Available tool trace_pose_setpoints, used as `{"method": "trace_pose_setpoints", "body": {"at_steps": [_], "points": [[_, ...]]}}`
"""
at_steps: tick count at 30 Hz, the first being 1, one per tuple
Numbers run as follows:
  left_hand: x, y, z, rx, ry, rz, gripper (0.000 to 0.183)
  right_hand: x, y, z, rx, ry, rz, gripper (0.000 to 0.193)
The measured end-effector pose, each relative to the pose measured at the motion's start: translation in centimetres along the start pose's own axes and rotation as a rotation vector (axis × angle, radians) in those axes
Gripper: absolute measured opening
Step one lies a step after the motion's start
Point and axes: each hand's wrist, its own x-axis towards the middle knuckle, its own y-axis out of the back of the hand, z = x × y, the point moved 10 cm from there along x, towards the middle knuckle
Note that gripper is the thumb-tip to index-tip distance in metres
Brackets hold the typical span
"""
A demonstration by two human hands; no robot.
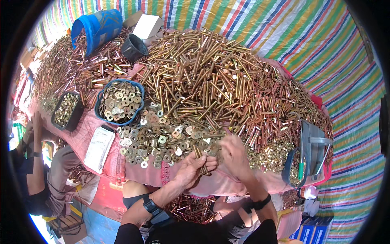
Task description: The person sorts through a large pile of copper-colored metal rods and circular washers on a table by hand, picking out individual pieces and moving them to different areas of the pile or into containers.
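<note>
Several brass-coloured bolts (198,153) stick out of my left hand (190,169), whose fingers are wrapped round them near the front edge of the table. Close by on the right, my right hand (235,157) hovers with curled fingers; they are slightly blurred, and what they pinch, if anything, cannot be made out. Flat metal washers (162,139) lie in a loose heap just beyond my left hand. A large pile of long bolts (199,77) rises behind the washers. Small nuts (270,156) are heaped to the right of my right hand.
A blue basin (97,106) holds more washers. Beside it are a dark tray of nuts (54,118) and a white packet (99,148). A blue bucket (91,34) lies tipped at the back left, near a black pot (133,49). Grey bins (310,138) stand right. Another person sits left.
</note>
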Motion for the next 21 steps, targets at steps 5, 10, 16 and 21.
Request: {"method": "trace_pose_setpoints", "body": {"at_steps": [5, 10, 16, 21], "points": [[0.0, 0.4, -0.3, 0.064, -0.010, -0.005, 0.021, 3.2, -2.0, 5.6, -0.245, -0.156, -0.164, 0.027], [0.1, 0.9, -0.8, 0.073, 0.013, 0.012, 0.023, 3.8, -1.4, 5.8, -0.108, -0.117, -0.264, 0.015], [-0.1, 0.3, 0.2, 0.014, -0.066, 0.075, 0.031, 0.0, -2.3, 3.6, 0.319, -0.500, -0.440, 0.019], [-0.5, 0.1, 0.1, -0.018, 0.006, 0.055, 0.024, 2.4, -1.4, 3.9, 0.292, -0.407, -0.190, 0.034]]}}
